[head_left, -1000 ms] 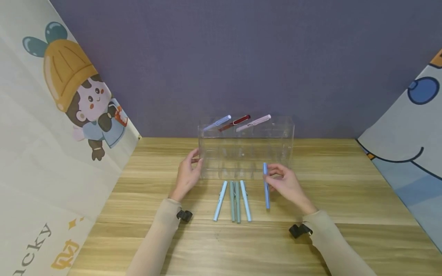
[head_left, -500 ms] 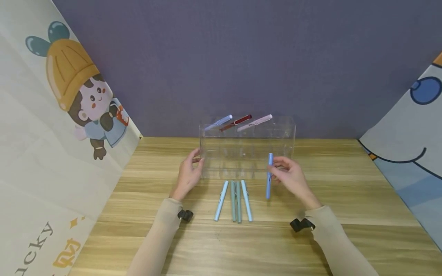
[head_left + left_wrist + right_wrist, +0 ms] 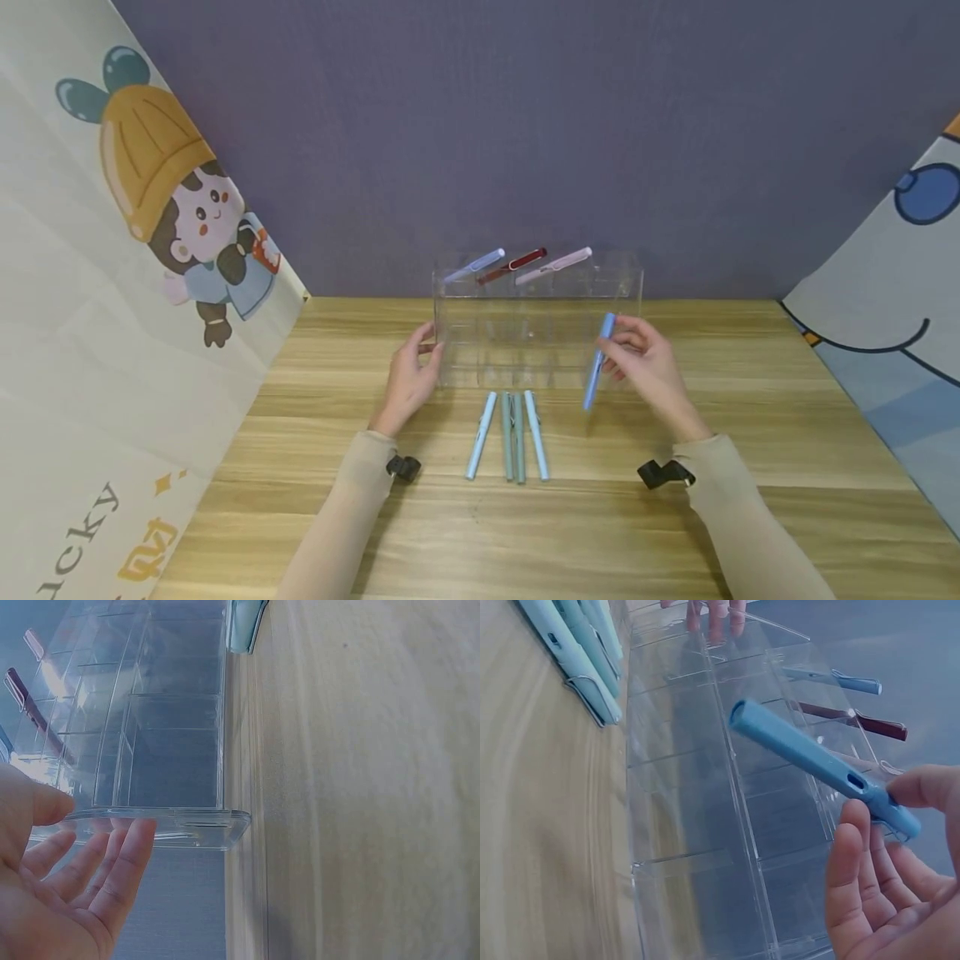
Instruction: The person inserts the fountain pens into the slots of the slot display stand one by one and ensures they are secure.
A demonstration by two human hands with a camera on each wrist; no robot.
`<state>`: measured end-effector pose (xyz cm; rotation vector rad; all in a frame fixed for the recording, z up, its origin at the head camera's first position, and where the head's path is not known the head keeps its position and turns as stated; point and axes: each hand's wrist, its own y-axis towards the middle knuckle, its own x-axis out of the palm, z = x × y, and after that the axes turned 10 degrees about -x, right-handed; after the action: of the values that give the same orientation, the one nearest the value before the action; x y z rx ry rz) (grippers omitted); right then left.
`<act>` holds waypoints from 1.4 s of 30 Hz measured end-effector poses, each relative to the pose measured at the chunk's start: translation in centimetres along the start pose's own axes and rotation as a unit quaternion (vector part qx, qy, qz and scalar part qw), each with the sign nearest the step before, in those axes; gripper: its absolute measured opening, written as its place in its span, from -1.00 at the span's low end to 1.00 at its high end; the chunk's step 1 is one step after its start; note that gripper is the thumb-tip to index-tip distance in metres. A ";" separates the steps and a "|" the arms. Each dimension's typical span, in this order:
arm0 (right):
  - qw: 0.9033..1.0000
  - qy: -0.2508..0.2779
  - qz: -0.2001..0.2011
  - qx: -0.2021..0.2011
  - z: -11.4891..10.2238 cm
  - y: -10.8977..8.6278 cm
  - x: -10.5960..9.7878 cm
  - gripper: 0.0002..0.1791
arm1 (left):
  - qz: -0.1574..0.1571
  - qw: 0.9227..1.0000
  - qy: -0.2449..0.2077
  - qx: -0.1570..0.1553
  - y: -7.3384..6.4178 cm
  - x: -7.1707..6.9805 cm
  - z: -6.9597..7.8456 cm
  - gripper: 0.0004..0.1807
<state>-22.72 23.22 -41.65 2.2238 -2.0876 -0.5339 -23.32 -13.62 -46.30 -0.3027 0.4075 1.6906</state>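
Observation:
A clear acrylic pen organizer [image 3: 540, 297] with compartments stands at the back of the table. My right hand [image 3: 647, 362] pinches a blue capped pen [image 3: 597, 367] near its clip end, between thumb and fingers. The pen is raised and tilted before the organizer's right compartments, its lower end pointing toward me. On the organizer's left side, my left hand [image 3: 411, 379] rests with fairly straight fingers [image 3: 124, 866] against the side wall. Three pens lean in the organizer's top row: a periwinkle one [image 3: 476, 265], a dark red one [image 3: 512, 267] and a pale pink one [image 3: 555, 266].
In front of the organizer lie two light blue pens, the left one [image 3: 481, 435] and the right one [image 3: 536, 435], with two grey-green pens [image 3: 519, 437] side by side between them. A purple-grey panel [image 3: 525, 125] rises behind; printed cloths flank the wooden table [image 3: 360, 533].
My right hand has lifted the blue pen up and to the right, toward the organizer, and tilted it. My left hand stays at the organizer's left side.

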 end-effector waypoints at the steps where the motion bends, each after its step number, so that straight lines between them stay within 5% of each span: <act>1: 1.000 0.000 0.002 -0.001 -0.1 0.0 -0.1 -0.34 | -0.001 1.000 0.000 -0.001 0.0 0.0 0.0 -0.47; 21: 0.997 0.057 0.049 -0.016 -1.7 1.3 -0.3 -0.30 | 0.002 1.000 -0.001 0.006 0.1 -0.1 0.0 -0.48; 32: 0.989 0.117 0.089 -0.034 -2.6 1.9 -1.7 -0.56 | 0.000 1.000 0.005 0.009 0.2 0.3 -0.3 -0.48; 42: 0.980 0.144 0.131 -0.044 -3.6 2.9 -2.6 -0.54 | 0.006 1.000 0.003 0.004 0.1 0.1 -0.2 -0.48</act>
<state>-24.56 24.73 -36.93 1.8119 -2.1098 -0.2610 -23.45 -13.62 -46.49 -0.3004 0.4224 1.6993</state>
